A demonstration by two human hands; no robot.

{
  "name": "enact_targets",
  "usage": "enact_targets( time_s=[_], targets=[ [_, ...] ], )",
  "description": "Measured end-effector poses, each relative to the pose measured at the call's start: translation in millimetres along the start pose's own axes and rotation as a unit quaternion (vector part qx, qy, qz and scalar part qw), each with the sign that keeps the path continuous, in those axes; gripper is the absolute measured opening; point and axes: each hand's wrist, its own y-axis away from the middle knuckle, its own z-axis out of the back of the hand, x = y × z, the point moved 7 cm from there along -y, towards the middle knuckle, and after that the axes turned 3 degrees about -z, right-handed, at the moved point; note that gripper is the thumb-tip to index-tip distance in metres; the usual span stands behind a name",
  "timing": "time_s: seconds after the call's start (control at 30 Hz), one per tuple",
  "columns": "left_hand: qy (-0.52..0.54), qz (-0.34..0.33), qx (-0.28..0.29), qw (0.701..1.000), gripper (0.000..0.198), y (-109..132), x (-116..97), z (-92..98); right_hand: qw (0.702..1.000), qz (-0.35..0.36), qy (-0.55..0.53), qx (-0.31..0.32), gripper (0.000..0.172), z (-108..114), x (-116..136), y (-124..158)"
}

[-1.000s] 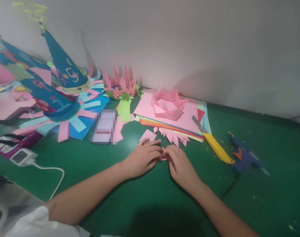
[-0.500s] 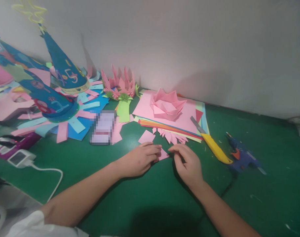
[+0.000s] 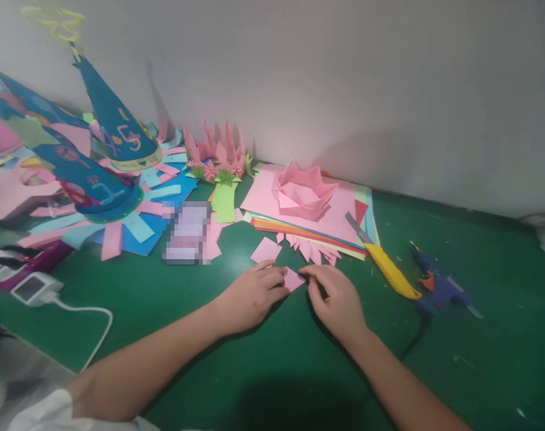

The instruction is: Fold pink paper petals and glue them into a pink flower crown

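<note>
A small pink paper piece (image 3: 294,279) lies on the green table (image 3: 478,359) between my two hands. My left hand (image 3: 253,293) presses its fingertips on the paper's left side, fingers curled close together. My right hand (image 3: 335,297) pinches the paper's right corner with thumb and forefinger. Just beyond lie another small pink square (image 3: 265,249) and several folded pink points (image 3: 314,251).
A stack of coloured sheets (image 3: 344,218) carries a folded pink paper flower (image 3: 303,190). A yellow utility knife (image 3: 386,266) and a blue glue gun (image 3: 438,284) lie to the right. Blue paper cones (image 3: 115,126), paper strips, a blurred card (image 3: 188,232) and a white charger (image 3: 34,287) fill the left.
The hands were together over the pink piece, then the right hand drew away and has come back to pinch its right corner. The paper now shows flatter between the hands.
</note>
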Motion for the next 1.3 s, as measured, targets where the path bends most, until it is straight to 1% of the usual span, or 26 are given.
enact_targets(
  time_s=[0.13,0.2,0.33,0.47,0.57,0.7,0.8,1.03,1.17,1.3],
  targets=[
    [0.023,-0.002,0.026,0.999,0.026,-1,-3,-4.9,1.000,0.002,0.000,-0.003,0.021,2,0,0],
    [0.032,0.000,0.029,0.999,0.028,-2,-3,-6.1,1.000,-0.003,-0.012,-0.005,0.021,3,-1,-1],
    [0.027,-0.010,0.011,1.000,0.032,-2,-8,-6.3,0.998,-0.039,-0.057,-0.006,0.020,1,-6,-2],
    [0.028,-0.003,-0.001,1.000,0.035,-2,-11,-6.9,0.991,-0.082,-0.107,-0.004,0.021,-3,-12,-3],
    [0.034,0.001,-0.002,0.999,0.038,-3,-12,-7.3,0.993,-0.082,-0.085,0.004,0.023,-5,-13,-3],
    [0.034,-0.010,0.008,0.999,0.041,-4,-13,-9.3,0.999,-0.049,-0.007,0.021,0.031,-7,-8,-5],
    [0.027,-0.015,0.010,0.999,0.043,-4,-14,-10.6,0.999,-0.032,0.016,0.030,0.032,-9,-5,-5],
    [0.032,-0.005,0.010,0.999,0.041,-4,-14,-10.8,0.998,-0.053,-0.012,0.027,0.027,-10,-6,-5],
    [0.047,0.002,-0.004,0.999,0.038,-4,-13,-9.1,0.997,-0.062,-0.032,0.026,0.025,-9,-3,-4],
    [0.049,0.013,-0.019,0.999,0.035,-4,-11,-6.2,0.993,-0.086,-0.075,0.016,0.027,-8,-5,-4]
  ],
)
